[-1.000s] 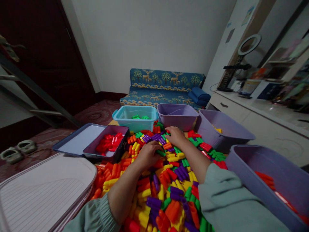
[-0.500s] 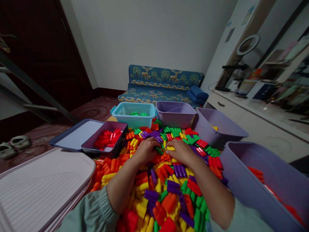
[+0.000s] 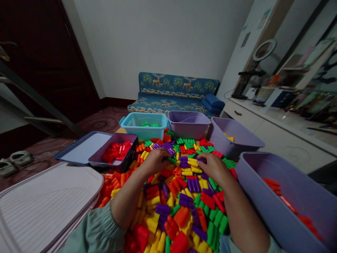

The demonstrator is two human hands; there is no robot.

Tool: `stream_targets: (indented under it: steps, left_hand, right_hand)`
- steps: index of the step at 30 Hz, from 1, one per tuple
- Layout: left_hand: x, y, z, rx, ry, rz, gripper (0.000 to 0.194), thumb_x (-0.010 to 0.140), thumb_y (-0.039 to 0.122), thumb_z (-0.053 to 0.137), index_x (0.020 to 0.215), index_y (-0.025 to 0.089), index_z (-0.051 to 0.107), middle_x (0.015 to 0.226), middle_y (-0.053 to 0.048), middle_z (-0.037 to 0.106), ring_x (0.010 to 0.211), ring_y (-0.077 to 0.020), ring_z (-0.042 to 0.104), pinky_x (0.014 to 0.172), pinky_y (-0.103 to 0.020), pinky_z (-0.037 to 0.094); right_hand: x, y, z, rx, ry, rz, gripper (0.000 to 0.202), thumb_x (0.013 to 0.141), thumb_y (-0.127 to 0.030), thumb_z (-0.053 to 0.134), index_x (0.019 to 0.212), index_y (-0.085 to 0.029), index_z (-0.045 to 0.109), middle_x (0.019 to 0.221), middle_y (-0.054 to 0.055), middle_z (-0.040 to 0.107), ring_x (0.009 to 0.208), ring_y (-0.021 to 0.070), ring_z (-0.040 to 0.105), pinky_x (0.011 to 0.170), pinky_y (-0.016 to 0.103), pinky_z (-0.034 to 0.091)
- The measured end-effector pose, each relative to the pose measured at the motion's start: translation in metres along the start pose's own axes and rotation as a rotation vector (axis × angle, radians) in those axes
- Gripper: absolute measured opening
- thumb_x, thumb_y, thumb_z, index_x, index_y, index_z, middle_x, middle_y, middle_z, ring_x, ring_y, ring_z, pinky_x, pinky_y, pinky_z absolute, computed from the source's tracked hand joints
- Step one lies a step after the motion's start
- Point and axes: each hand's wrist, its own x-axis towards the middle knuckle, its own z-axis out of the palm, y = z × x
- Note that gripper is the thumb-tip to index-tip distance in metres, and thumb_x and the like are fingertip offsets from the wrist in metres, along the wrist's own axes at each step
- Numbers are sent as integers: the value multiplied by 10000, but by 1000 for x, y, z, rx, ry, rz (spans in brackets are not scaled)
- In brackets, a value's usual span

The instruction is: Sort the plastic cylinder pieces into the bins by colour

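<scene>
A thick spread of plastic toy bricks with rounded tube shapes, in red, orange, yellow, green and purple, lies before me. My left hand (image 3: 156,161) rests low at the far middle of the spread, fingers curved with a gap to the thumb, beside a green brick (image 3: 172,160). Opposite it, my right hand (image 3: 214,168) has thumb and fingers apart, close to some yellow bricks (image 3: 195,169). Between the two hands lie purple bricks (image 3: 183,162) as well. Neither hand visibly holds a brick, though the left fingertips are partly hidden.
A light blue tub (image 3: 143,131) with green bricks stands at the back, beside a purple bin (image 3: 188,127). Two more purple bins (image 3: 234,149) (image 3: 265,207) line the right. At left are an open case (image 3: 134,146) of red bricks and a pale lid (image 3: 50,203).
My right hand has moved right, away from the left hand, and its fingers have come off a yellow brick. My left hand has shifted slightly left. More bricks show between them.
</scene>
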Motion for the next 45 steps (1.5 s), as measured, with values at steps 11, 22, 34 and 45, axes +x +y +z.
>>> stream_targets:
  steps: [11,22,34,45]
  left_hand:
    - [-2,10,-13,-265,17,-274,194,713,332,570,663,145,571,575,39,502,555,-93,437,513,-202,316]
    - [0,2,4,-555,35,-341,234,679,358,623,710,166,494,537,79,403,488,-67,354,462,-187,247]
    - [-2,4,3,-51,-16,-142,306,780,328,574,995,147,695,812,-26,686,705,-145,578,633,-220,404]
    - [-3,-2,5,-15,-7,-86,284,806,339,582,995,161,698,919,-56,720,790,-175,638,698,-236,442]
  right_hand:
    - [-18,-28,10,224,-269,-185,264,690,-324,680,938,-249,733,759,8,726,684,173,657,553,222,437]
    - [5,30,6,-184,171,115,523,825,-215,520,1325,-63,499,1328,220,506,1230,317,476,1024,406,374]
    - [0,21,5,-230,-43,136,336,844,-276,481,1115,-190,661,1119,165,634,1017,277,622,845,356,441]
    - [-6,-3,18,-83,-72,-26,257,790,-339,578,1013,-238,656,999,51,708,941,223,642,796,310,434]
